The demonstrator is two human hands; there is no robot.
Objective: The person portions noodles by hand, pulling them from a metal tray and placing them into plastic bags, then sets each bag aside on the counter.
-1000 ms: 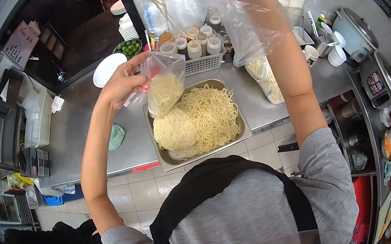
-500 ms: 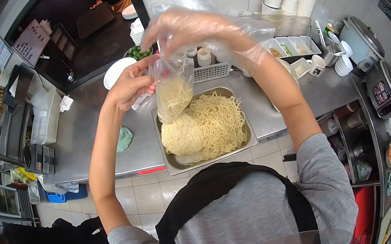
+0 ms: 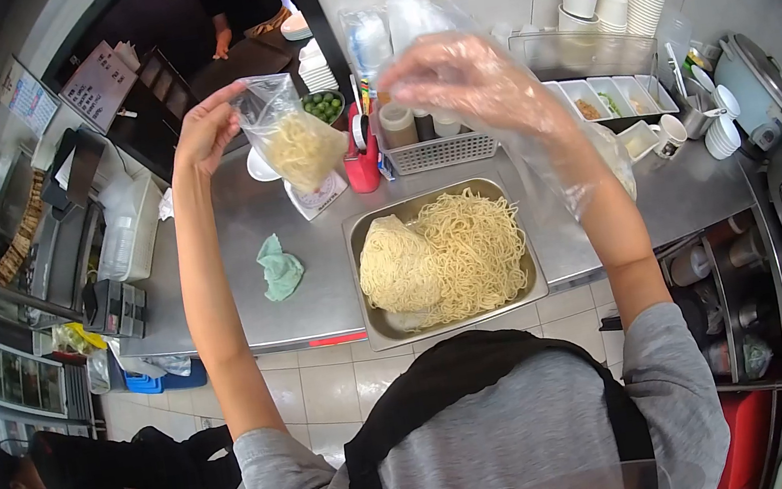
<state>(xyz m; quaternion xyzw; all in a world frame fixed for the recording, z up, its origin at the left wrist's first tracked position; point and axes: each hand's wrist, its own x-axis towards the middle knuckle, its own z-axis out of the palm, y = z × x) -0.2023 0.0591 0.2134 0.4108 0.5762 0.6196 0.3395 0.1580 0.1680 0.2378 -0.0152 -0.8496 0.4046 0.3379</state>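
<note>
**A:** Where is the bag hanging, and why that way?

**B:** The left hand (image 3: 209, 125) is lifting the bag (image 3: 295, 142) in the air. It is hanging over what seems to be a small white scale (image 3: 318, 195) on the worktop (image 3: 213, 271), left of the tray (image 3: 396, 211) and apart from it. The grip is pinching the top edge, probably so the noodles inside are sinking to the bottom and the mouth is staying upward.

**A:** And the other hand?

**B:** The right hand (image 3: 462, 77) is hovering above the white basket (image 3: 432, 149) with its grip open and fingers spread. It is wearing a loose clear glove, likely because it is the one touching the noodles (image 3: 453, 255) piled in the tray.

**A:** What are you failing to make out?

**B:** The glove is blurring the fingertips, so I cannot tell whether a strand is clinging there. The bag's mouth is too crumpled to tell if it is open. The person's own shoulders are covering the worktop's front edge.
</note>
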